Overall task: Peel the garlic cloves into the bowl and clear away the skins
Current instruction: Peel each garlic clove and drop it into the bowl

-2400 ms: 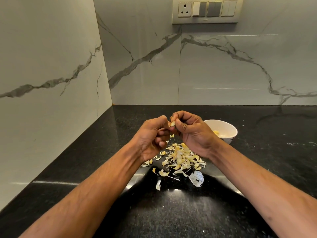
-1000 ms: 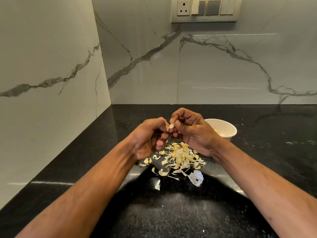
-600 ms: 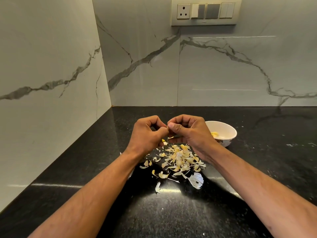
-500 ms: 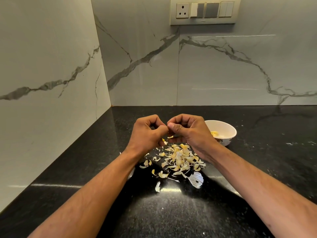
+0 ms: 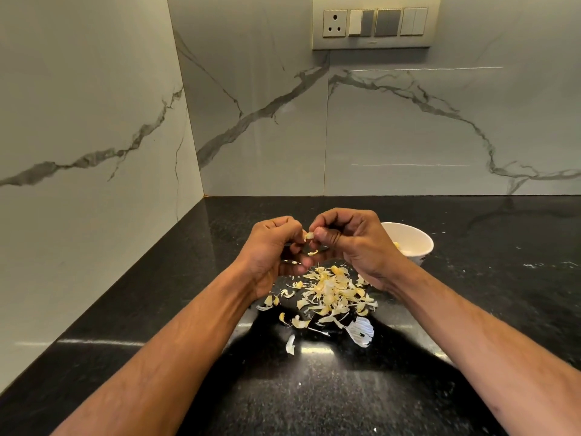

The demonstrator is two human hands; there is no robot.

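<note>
Both hands meet above the black counter (image 5: pixel 471 309). My left hand (image 5: pixel 270 250) and my right hand (image 5: pixel 349 243) pinch a small pale garlic clove (image 5: pixel 309 236) between their fingertips. A thin flake of skin (image 5: pixel 312 253) shows just under the clove. Below the hands lies a loose pile of yellowish garlic skins (image 5: pixel 330 291), with one larger white papery piece (image 5: pixel 360 332) at its near right. A white bowl (image 5: pixel 418 239) stands behind my right hand, with a bit of peeled garlic (image 5: pixel 396 246) visible inside; the hand hides its left side.
Marble-look walls close the counter at the left and at the back. A switch and socket panel (image 5: pixel 374 23) is mounted high on the back wall. A stray skin (image 5: pixel 290 344) lies nearer to me. The counter stretches to the right of the bowl.
The hands have parted slightly, so the clove shows again between the fingertips, and a flake of skin has come loose beneath it. The skin pile and bowl have not moved.
</note>
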